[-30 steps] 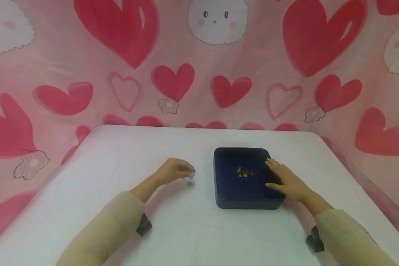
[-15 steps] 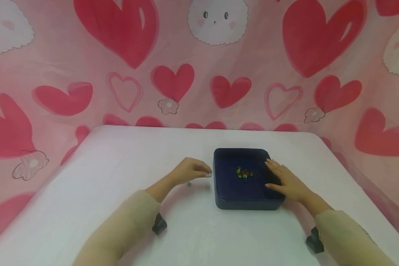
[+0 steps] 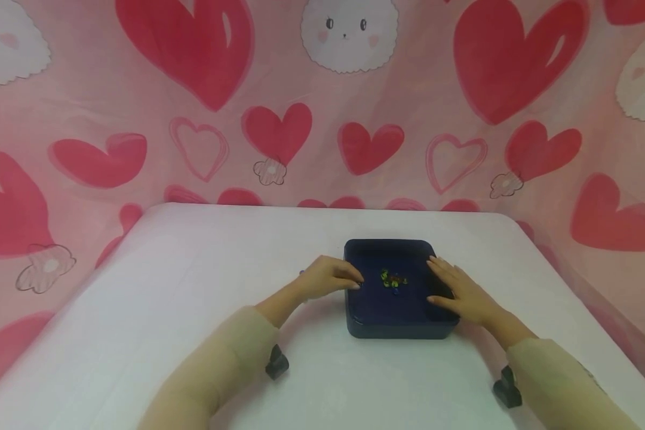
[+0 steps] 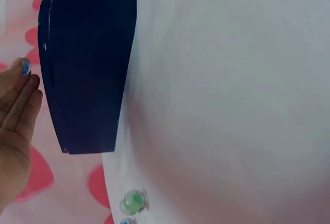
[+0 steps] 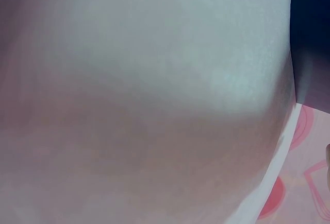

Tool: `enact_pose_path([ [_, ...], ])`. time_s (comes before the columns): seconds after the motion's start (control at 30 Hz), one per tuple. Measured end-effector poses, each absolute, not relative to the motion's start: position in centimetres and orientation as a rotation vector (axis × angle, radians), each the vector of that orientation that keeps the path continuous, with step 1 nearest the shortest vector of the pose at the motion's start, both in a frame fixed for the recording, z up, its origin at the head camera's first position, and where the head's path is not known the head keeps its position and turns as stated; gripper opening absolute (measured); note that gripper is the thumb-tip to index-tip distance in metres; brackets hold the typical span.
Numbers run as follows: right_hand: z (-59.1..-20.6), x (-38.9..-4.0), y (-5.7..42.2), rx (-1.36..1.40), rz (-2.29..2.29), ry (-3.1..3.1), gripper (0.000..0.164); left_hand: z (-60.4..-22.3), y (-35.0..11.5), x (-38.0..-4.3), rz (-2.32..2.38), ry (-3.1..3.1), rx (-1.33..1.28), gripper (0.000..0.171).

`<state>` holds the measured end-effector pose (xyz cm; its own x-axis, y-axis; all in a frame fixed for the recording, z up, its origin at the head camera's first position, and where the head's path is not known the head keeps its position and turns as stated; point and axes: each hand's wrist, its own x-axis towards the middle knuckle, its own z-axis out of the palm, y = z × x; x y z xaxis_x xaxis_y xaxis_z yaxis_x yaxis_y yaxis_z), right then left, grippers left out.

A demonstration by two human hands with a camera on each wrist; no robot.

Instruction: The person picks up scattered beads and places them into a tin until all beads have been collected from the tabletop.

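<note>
left hand (image 3: 328, 278), head-view centre: pinching small round blue glass marble (image 4: 26, 67) over left rim of square dark-blue tray (image 3: 403, 329) | right hand (image 3: 463, 298), centre-right: fingers extended, touching tray's right side | colourful shiny glass marbles (image 3: 395, 280): mid-tray

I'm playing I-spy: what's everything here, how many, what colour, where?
Tray: one, dark blue, on table
Table: one, white, under tray
Tray marbles: too small to count, yellow-green and others, in tray
Loose marbles: at least two, green and blue, on table
Held marble: one, blue, in left hand
Cloth: one, pink with hearts, behind table
Cameras: two, black, at sleeves
Sleeves: two, beige, below hands
Left hand: one, bare, over tray's left edge
Right hand: one, bare, at tray's right edge
</note>
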<state>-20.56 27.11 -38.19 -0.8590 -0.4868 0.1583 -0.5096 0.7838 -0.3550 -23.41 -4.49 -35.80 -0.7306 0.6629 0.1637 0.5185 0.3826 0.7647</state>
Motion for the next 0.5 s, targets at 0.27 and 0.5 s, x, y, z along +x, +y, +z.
enact_pose_path([
  [0.27, -38.2, -20.6, 27.0, 0.817, 0.605, -2.911, 0.071, -35.8, -2.3, -23.0, 1.226, 2.459, 1.139, 0.015],
  [0.5, -38.2, -20.6, 27.1, 0.818, 0.597, -2.905, 0.071, -35.6, -0.8, -23.1, 1.162, 2.471, 1.237, 0.016],
])
